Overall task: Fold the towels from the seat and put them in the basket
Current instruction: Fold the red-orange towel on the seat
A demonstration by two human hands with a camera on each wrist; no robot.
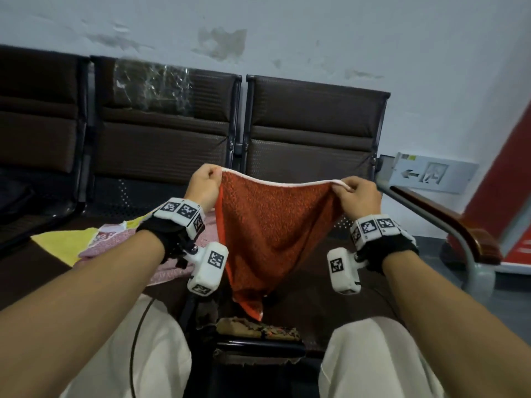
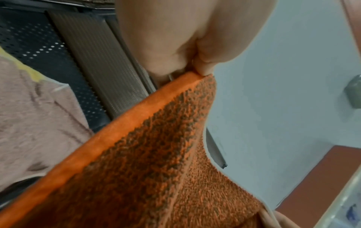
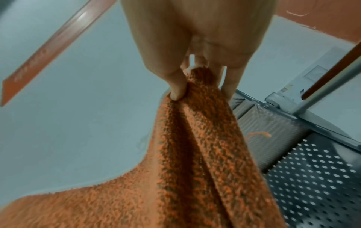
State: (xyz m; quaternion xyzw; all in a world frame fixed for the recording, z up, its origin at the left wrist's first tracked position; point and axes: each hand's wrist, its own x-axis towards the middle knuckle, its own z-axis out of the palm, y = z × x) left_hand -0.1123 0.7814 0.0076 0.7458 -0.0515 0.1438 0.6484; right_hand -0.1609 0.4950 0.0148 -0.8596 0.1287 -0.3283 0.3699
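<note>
Nearest, the left hand [image 1: 204, 183] and right hand [image 1: 355, 193] each pinch 1 top corner of an orange terry towel [image 1: 267, 228], stretched between them in the air over the seat [image 1: 339, 297], its lower end drooping to a point. It looks unfolded, so folding has likely just begun. Farther left, a pink towel [image 1: 115, 242] and a yellow towel [image 1: 64, 244] wait on the seat. No basket shows.
</note>
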